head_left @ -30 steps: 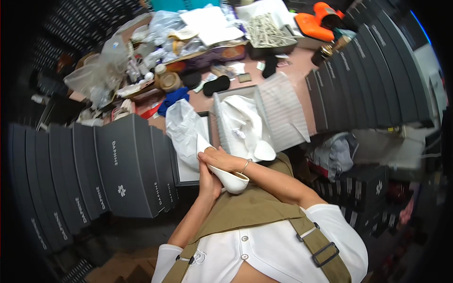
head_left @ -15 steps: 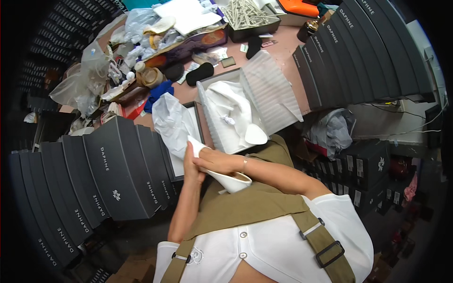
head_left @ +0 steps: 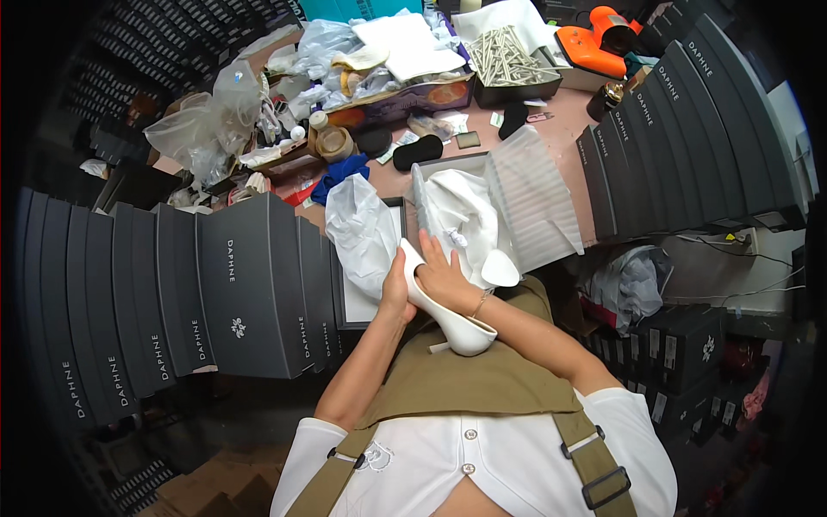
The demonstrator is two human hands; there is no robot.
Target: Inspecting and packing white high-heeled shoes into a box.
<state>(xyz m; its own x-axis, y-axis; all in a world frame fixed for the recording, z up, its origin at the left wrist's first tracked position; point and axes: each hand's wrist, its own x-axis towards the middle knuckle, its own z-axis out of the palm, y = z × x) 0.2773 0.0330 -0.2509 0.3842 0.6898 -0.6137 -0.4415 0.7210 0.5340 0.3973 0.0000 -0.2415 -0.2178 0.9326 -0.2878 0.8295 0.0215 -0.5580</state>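
Note:
A white high-heeled shoe (head_left: 455, 320) lies across my lap, toe pointing up toward the table. My left hand (head_left: 396, 289) grips its left side near the toe. My right hand (head_left: 445, 276) rests on top of the shoe, fingers spread over it. Just beyond my hands stands an open shoe box (head_left: 493, 165) lined with white tissue paper (head_left: 461, 215), and a second white shoe (head_left: 500, 271) pokes out of its near end. A crumpled white plastic bag (head_left: 362, 228) lies left of the box.
Rows of dark grey shoe boxes (head_left: 241, 293) stand on end at my left, and more dark boxes (head_left: 680, 112) stack at the right. The far table holds clear bags (head_left: 207, 129), a tape roll (head_left: 332, 142), a tray of pale sticks (head_left: 508, 56) and an orange tool (head_left: 603, 39).
The view has tilted so the table sits lower and closer. My right hand moved up onto the shoe's top; the left hand keeps its grip near the toe.

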